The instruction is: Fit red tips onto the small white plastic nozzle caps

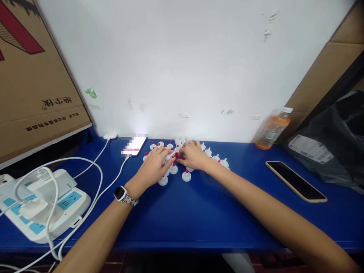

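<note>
My left hand (156, 163) is closed around a white nozzle cap (170, 156), partly covered by the thumb and fingers. My right hand (195, 154) meets it from the right, fingertips pinched on a small red tip cap (176, 155). Whether the red piece sits on the nozzle is hidden by the fingers. Around my left hand stand several white nozzle caps with red tips, one nozzle cap (186, 176) upright in front of my right hand. Beyond my right wrist are several nozzle caps (224, 162) with bare white spouts.
Small white pieces (182, 140) lie heaped by the wall. A lit phone (136, 145) charges behind left; a power strip (71, 201) with looping white cables fills the left. At right are a dark phone (295, 181), an orange drink bottle (273, 129) and a black plastic bag (330, 129).
</note>
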Motion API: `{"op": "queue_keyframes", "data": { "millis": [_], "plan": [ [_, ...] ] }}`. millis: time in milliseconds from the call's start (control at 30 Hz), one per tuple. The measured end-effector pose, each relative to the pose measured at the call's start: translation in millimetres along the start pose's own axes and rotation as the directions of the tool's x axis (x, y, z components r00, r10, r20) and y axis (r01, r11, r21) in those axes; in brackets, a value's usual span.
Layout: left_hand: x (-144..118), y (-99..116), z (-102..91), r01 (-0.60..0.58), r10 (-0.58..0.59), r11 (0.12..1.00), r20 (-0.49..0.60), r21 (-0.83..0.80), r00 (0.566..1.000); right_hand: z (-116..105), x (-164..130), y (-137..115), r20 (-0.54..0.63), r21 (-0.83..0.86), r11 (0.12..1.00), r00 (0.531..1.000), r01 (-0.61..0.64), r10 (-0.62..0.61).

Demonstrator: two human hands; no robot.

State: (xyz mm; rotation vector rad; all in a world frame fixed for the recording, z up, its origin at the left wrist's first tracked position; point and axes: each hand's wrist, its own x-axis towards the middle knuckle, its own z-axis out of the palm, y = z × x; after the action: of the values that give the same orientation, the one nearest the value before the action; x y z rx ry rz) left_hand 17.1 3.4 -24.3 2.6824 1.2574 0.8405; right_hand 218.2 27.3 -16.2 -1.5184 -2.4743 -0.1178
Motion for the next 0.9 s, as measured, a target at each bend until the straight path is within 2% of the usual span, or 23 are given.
{"op": "queue_keyframes", "data": {
  "millis": [200,267,333,400,467,533,667,767,900],
  "plan": [
    [0.7,-1.5,1.0,-0.018,0.019,1.000,0.015,-0.015,1.000,3.0,3.5,-2.5,-0.007,0.012,1.000,1.000,0.014,-0.014],
    [1.0,-0.4,0.1,-0.013,0.013,0.999,0.011,-0.031,1.000,1.8,2.1,-1.5,-0.063,0.098,0.995,0.998,0.018,-0.012],
    [1.1,2.2,-1.2,-0.008,0.008,0.999,0.001,-0.052,1.000,0.8,-0.3,-0.1,-0.139,0.304,0.953,0.990,0.011,0.033],
    [0.8,6.1,-2.0,0.007,-0.007,0.997,-0.005,-0.071,1.000,0.6,-3.6,0.3,-0.196,0.587,0.810,0.971,0.006,0.135],
    [0.2,10.2,-1.2,0.027,-0.028,0.996,-0.006,-0.086,1.000,1.2,-7.0,-1.8,-0.212,0.808,0.588,0.945,0.027,0.249],
    [-0.4,13.4,1.5,0.034,-0.035,0.994,-0.005,-0.099,0.999,2.1,-10.0,-6.9,-0.204,0.916,0.398,0.918,0.056,0.341],
    [-0.7,15.8,8.9,-0.011,0.010,0.994,-0.013,-0.105,1.000,3.0,-14.3,-20.4,-0.100,0.991,0.127,0.894,0.048,0.437],
    [-0.4,16.3,10.5,-0.047,0.047,0.995,-0.006,-0.084,0.999,2.6,-16.9,-25.9,-0.063,0.998,0.045,0.898,0.049,0.435],
    [-1.1,19.2,6.9,-0.071,0.071,0.997,0.004,-0.040,0.997,0.4,-20.6,-26.1,-0.091,0.996,0.046,0.910,0.079,0.405]
  ]
}}
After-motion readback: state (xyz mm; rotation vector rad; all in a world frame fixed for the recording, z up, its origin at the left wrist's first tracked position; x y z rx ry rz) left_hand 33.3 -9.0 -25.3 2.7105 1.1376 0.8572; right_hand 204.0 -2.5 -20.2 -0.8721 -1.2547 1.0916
